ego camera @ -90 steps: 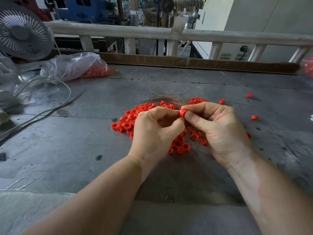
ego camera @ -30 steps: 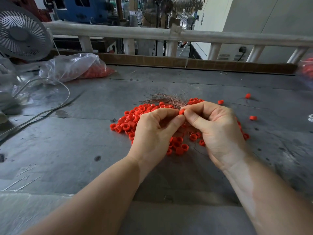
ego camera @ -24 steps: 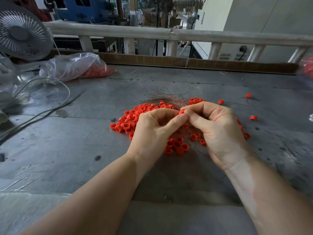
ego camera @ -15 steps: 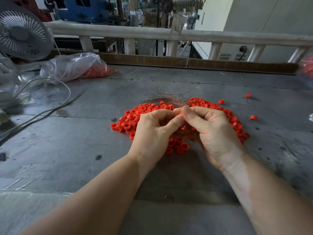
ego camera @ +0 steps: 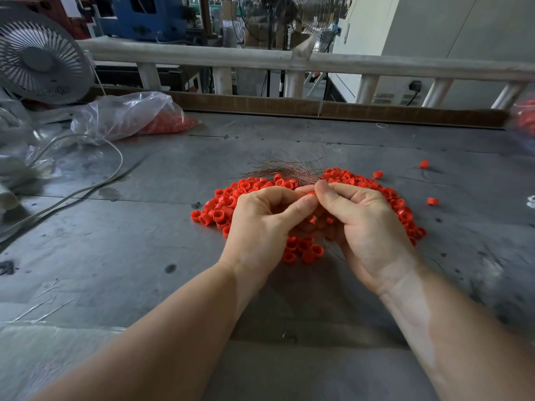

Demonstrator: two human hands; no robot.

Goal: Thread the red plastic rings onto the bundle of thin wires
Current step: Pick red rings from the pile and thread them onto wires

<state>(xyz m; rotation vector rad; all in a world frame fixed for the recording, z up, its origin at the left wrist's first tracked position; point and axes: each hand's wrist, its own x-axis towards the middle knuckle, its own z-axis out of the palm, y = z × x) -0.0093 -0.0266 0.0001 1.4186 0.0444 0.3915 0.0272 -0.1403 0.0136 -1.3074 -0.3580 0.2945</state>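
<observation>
A heap of small red plastic rings (ego camera: 231,195) lies on the grey metal table (ego camera: 144,241). A bundle of thin coppery wires (ego camera: 289,170) fans out to the far left from my fingertips. My left hand (ego camera: 260,224) has its fingers curled, with thumb and forefinger pinching at the wire bundle. My right hand (ego camera: 362,224) pinches a red ring (ego camera: 311,194) at the spot where both thumbs meet; only a sliver of it shows. More rings are partly hidden under both hands.
A clear plastic bag of red rings (ego camera: 130,117) lies at the back left beside a white fan (ego camera: 40,53). A grey cable (ego camera: 86,186) curves across the left side. Loose rings (ego camera: 432,201) sit to the right. A pale railing (ego camera: 289,62) borders the far edge.
My right hand has shifted slightly towards me, uncovering more of the ring heap behind it. The pinched ring has sunk between my fingertips and is nearly hidden.
</observation>
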